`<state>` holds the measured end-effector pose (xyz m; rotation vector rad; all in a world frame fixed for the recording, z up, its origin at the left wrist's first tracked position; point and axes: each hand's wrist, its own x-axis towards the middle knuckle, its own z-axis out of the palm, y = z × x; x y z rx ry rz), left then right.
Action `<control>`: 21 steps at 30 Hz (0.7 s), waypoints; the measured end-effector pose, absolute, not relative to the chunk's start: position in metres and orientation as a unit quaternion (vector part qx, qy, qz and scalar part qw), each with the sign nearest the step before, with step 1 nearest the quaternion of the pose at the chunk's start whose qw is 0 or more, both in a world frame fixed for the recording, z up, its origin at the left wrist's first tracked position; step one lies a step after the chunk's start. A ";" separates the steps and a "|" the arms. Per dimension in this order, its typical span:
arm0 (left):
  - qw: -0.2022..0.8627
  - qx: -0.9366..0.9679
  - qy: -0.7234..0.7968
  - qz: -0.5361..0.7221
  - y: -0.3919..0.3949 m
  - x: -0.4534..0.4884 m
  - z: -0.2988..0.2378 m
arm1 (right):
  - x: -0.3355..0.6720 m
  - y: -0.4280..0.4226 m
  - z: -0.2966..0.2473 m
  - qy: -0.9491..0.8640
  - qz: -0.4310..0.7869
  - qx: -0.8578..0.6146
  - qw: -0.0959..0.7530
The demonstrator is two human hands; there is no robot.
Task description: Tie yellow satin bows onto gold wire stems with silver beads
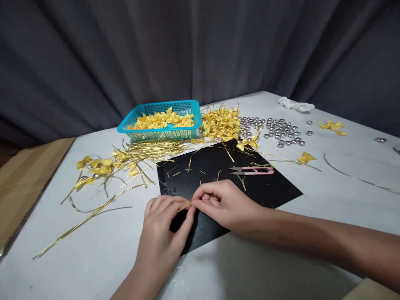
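Above the black sheet (208, 233), my left hand (162, 221) and my right hand (229, 204) meet fingertip to fingertip. Both pinch a short piece of gold cord (188, 203), mostly hidden by the fingers; whether anything else is held there I cannot tell. Thread snips (264, 171) with a pink handle lie behind my right hand, blades pointing left. Small gold cord offcuts are scattered over the sheet. Beyond my left hand lies a bundle of gold cords (156, 149), with several yellow ribbon bows (103, 167) to its left.
A blue plastic basket (162, 134) holding yellow bows stands at the back. Beside it are a heap of bows with cords (221, 124) and many silver heart-shaped beads (283, 129). A white cloth (296, 105) lies far right. Loose long cords (75, 230) stretch across the left.
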<state>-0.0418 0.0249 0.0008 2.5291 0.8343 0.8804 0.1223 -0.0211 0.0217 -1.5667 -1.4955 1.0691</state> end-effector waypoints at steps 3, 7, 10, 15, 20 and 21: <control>0.227 0.866 0.307 0.324 0.025 -0.041 0.000 | 0.123 -0.023 0.022 -0.595 0.386 -0.607 0.357; 0.299 0.834 0.327 0.329 0.025 -0.040 0.000 | 0.132 -0.018 0.022 -0.593 0.374 -0.626 0.343; 0.309 0.823 0.343 0.330 0.026 -0.039 0.000 | 0.145 -0.012 0.023 -0.592 0.311 -0.664 0.335; 0.304 0.828 0.342 0.323 0.026 -0.039 -0.001 | 0.154 -0.012 0.030 -0.604 0.161 -0.673 0.395; 0.291 0.833 0.335 0.329 0.025 -0.041 -0.001 | 0.143 -0.016 0.034 -0.644 0.394 -0.572 0.321; 0.289 0.833 0.335 0.332 0.025 -0.041 -0.001 | 0.143 -0.015 0.034 -0.630 0.449 -0.555 0.307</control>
